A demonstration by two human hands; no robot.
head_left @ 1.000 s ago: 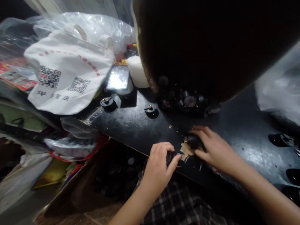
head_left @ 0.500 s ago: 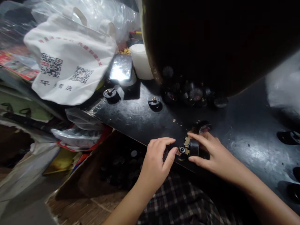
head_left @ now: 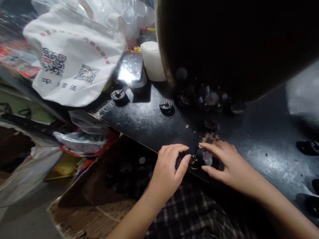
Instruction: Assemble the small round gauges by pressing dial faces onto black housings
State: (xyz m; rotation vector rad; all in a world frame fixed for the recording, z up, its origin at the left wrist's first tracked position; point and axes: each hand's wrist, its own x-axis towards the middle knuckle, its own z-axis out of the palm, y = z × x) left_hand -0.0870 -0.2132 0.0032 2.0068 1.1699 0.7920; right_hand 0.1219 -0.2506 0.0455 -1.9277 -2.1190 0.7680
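A small round black gauge (head_left: 205,157) with a clear face is between the thumb and fingers of my right hand (head_left: 225,161). Its stem end points left, toward my other hand. Curled at the table's front edge, my left hand (head_left: 170,162) holds a dark round piece (head_left: 177,161) that looks like another gauge, mostly covered by the fingers. The left thumb tip is close to the stem end; whether they touch is unclear. Just beyond the right hand, one more gauge (head_left: 211,124) lies on the black table (head_left: 139,116).
Two gauges with brass stems, a left one (head_left: 118,95) and a middle one (head_left: 165,105), stand farther back. Several more sit under a large dark shade (head_left: 224,43). A lit lamp (head_left: 131,68), white roll (head_left: 153,61) and cloth bag (head_left: 74,59) are behind. Below is a cardboard box (head_left: 87,212).
The gauge at my right hand has turned, so its clear face now shows more toward the right. Both hands stay in nearly the same place. The view has shifted slightly.
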